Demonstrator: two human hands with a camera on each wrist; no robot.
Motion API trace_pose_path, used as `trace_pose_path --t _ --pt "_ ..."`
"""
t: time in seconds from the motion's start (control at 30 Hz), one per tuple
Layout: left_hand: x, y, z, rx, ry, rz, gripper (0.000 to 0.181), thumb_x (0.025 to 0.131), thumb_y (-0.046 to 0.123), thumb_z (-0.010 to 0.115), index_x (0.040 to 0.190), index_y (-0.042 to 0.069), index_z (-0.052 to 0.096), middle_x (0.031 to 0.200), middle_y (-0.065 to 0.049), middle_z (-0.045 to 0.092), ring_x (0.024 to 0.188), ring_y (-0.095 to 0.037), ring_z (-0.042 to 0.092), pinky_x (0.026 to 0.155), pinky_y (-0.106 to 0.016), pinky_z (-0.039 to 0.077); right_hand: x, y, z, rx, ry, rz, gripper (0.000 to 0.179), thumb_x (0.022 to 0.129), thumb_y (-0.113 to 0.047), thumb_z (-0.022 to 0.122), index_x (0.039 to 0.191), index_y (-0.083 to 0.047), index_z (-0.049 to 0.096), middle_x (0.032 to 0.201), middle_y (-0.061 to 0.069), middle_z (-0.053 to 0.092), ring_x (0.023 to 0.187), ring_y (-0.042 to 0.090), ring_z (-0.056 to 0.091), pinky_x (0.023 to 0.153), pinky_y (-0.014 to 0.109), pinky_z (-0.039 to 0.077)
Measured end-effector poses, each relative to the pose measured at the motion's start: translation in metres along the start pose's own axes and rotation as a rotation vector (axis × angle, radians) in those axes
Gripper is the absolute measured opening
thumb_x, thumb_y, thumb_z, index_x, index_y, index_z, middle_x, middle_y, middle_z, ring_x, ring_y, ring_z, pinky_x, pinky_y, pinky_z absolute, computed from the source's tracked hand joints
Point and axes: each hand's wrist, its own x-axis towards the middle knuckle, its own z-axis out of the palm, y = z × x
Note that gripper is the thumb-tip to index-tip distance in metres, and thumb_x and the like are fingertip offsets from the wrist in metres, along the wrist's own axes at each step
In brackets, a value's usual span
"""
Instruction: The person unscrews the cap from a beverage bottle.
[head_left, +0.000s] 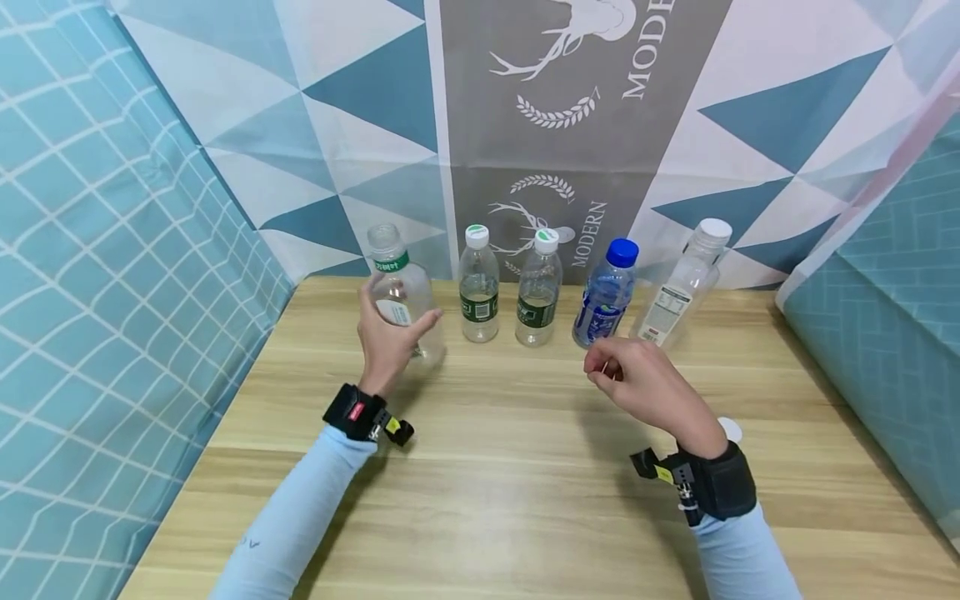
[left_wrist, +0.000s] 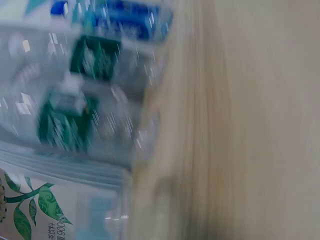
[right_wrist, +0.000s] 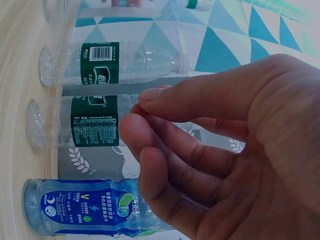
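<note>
At the left end of a row of bottles, my left hand (head_left: 393, 337) grips a large clear plastic bottle (head_left: 411, 292) with thumb and fingers on either side. Its neck shows no cap, and a green band runs below the mouth. The left wrist view is blurred but shows its leaf-patterned label (left_wrist: 35, 207). My right hand (head_left: 645, 379) hovers in front of the blue-capped bottle (head_left: 603, 296). In the right wrist view its fingers (right_wrist: 170, 170) curl loosely, thumb near the index fingertip, with nothing between them.
Two small clear bottles with green labels, one (head_left: 479, 287) beside the other (head_left: 538, 292), stand mid-row with white caps. A clear white-capped bottle (head_left: 682, 287) stands at the right end. A white round cap (head_left: 729, 430) lies beside my right wrist. A patterned cloth (head_left: 517, 150) hangs behind the wooden table (head_left: 480, 500).
</note>
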Motion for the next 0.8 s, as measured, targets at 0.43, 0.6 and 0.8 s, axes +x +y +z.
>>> trace_pose_path --t 0.43,0.6,0.8 --pt "0.038 -0.044 0.002 0.023 0.091 0.012 0.107 0.068 0.028 0.098 0.154 0.023 0.034 0.141 -0.013 0.057 0.120 -0.029 0.060 0.100 -0.049 0.050 0.000 0.001 0.005 0.003 -0.021 -0.001 0.009 0.090 -0.002 0.072 0.091 -0.011 0.071 0.084 -0.001 0.070 0.070 0.011 0.059 0.062 0.025 0.052" --pt "0.040 -0.048 0.007 0.020 0.066 0.057 0.108 0.070 0.025 0.097 0.156 0.022 0.032 0.143 -0.014 0.056 0.125 -0.031 0.060 0.102 -0.050 0.049 0.000 0.001 0.003 0.005 -0.018 0.001 0.010 0.091 -0.002 0.072 0.091 -0.011 0.070 0.084 -0.001 0.070 0.070 0.011 0.058 0.062 0.024 0.052" --pt "0.043 -0.048 0.009 -0.021 0.034 0.041 0.114 0.070 0.022 0.097 0.159 0.021 0.025 0.148 -0.017 0.053 0.129 -0.034 0.057 0.107 -0.053 0.047 0.000 0.003 0.000 0.004 -0.014 0.006 0.010 0.091 -0.002 0.071 0.091 -0.012 0.070 0.084 0.000 0.071 0.070 0.011 0.059 0.062 0.024 0.053"
